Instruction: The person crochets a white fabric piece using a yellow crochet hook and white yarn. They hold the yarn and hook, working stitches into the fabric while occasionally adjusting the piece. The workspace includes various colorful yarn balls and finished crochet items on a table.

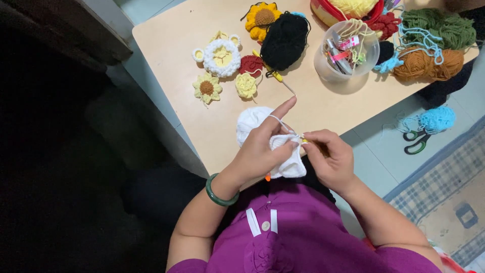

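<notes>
My left hand [262,146] grips a small white crocheted piece [289,161], its forefinger raised with white yarn [277,121] running over it. A green bangle [218,192] sits on that wrist. My right hand [328,156] pinches a crochet hook [303,137] at the top edge of the white piece. Behind my left hand a ball of white yarn [248,122] lies on the wooden table [323,101].
On the table lie crocheted flowers [206,88], a white and yellow round piece [221,57], an orange sunflower [262,18], black yarn [284,40], a spare hook [277,77], a clear tub of tools [347,50], brown yarn [427,64] and green yarn [439,25]. Green scissors [415,141] and blue yarn [437,119] lie on the floor.
</notes>
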